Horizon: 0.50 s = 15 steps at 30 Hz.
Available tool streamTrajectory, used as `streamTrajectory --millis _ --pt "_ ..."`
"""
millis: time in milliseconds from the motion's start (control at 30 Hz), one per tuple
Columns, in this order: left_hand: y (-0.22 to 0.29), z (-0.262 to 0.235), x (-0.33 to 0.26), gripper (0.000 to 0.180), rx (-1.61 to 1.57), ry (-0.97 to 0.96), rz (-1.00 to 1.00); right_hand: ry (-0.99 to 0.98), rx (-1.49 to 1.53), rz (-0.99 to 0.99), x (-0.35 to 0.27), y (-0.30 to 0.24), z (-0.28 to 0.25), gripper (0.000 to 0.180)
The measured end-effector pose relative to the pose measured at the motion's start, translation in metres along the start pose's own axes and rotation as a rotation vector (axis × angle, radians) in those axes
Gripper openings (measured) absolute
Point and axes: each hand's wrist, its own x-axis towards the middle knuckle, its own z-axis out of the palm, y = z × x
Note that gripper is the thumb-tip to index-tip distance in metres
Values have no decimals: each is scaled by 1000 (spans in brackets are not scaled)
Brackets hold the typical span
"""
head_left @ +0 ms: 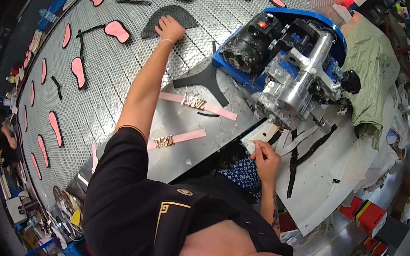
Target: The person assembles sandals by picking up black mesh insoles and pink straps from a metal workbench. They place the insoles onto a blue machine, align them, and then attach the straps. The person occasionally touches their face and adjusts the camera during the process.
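Note:
My left arm reaches far across the mesh conveyor. My left hand rests on a dark grey half-round sheet piece, its bent fingers spread over it. Below that hand lies a black three-armed piece on the metal edge. Two pink straps with gold metallic ornaments lie nearer to me. My right hand is by the front of a blue and silver machine, thumb and fingers pinched together. Whatever that pinch may hold is too small to make out.
Several pink insole-shaped pieces with black rims lie over the conveyor. Black strips hang over a white sheet at the right. Green cloth drapes behind the machine. Another person is at the far left.

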Motion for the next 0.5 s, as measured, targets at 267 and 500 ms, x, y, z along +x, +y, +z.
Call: streamTrajectory --millis 267,500 --pt "81 -32 56 80 -233 111 134 22 -78 -80 4 -9 -6 11" --pt "105 13 130 96 -77 147 -99 -20 -81 -81 3 -6 -10 10"
